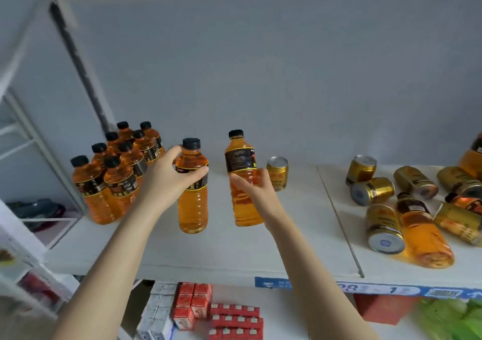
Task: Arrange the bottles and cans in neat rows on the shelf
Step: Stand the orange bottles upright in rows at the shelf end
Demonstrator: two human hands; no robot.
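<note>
My left hand (167, 174) grips an orange drink bottle (192, 204) with a black cap around its label, held upright above the white shelf (234, 248). My right hand (254, 184) grips a second orange bottle (243, 209), also upright and lifted. To the left, several matching bottles (117, 172) stand in two rows at the shelf's left end. One gold can (277, 173) stands upright just behind my right hand. On the right, several gold cans (373, 189) and orange bottles (422, 232) lie tumbled on their sides.
A grey back wall closes the shelf behind. A dark upright post (78, 63) bounds the left end. Below the shelf edge with its blue price strip (339, 287) sit red and white cartons (193, 305) and green packaging (453, 319).
</note>
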